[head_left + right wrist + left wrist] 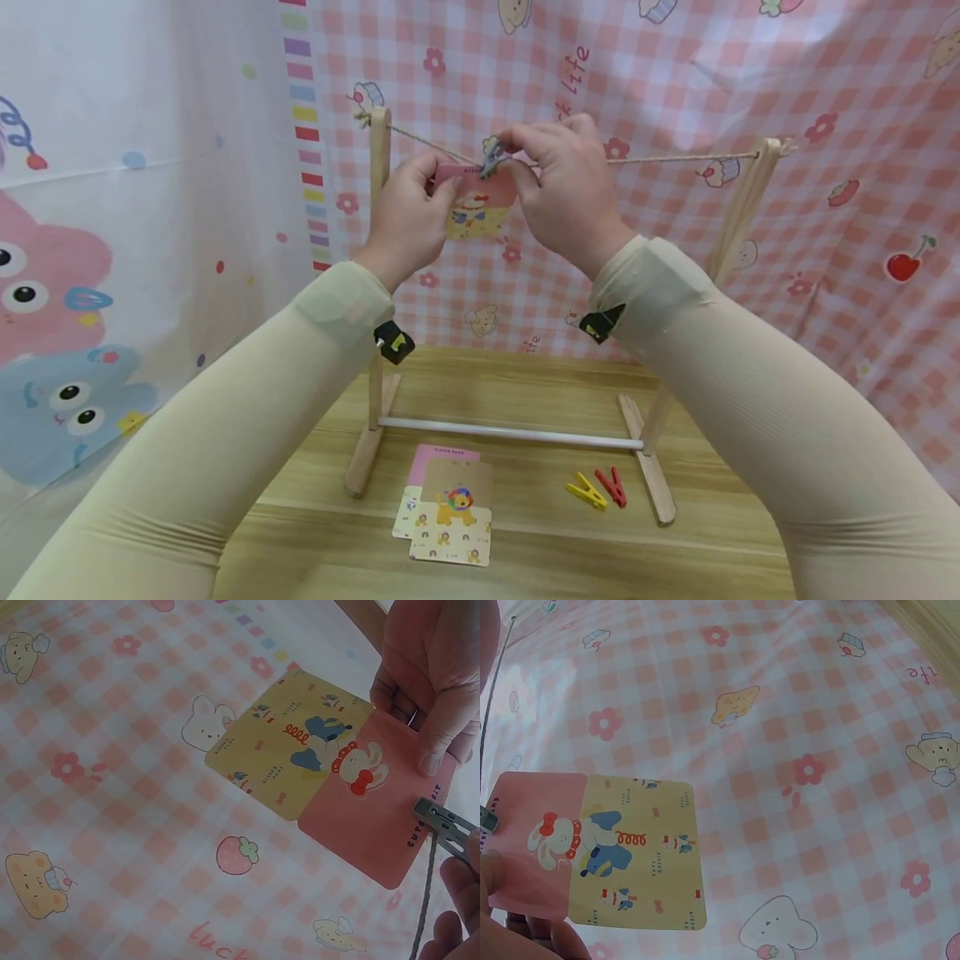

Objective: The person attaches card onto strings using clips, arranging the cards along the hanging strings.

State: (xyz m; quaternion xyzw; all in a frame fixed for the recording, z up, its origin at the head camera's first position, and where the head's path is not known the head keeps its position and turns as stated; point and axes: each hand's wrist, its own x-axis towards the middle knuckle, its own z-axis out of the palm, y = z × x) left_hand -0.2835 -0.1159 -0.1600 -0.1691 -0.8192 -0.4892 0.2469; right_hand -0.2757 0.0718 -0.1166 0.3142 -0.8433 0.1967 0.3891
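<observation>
A pink and yellow card with a rabbit picture hangs upright at the rope, towards its left end. My left hand pinches the card's upper left edge, thumb on the printed face. At the card's top edge, my right hand pinches a grey clothespin between thumb and fingers. In the right wrist view the jaws of this clothespin overlap the lettered edge, right beside the rope. The left wrist view shows the card's printed face in full width.
The rope runs between two wooden posts joined low down by a white rod. On the wooden table lie a lion card over a pink card, plus yellow and red clothespins. A checked cloth hangs behind.
</observation>
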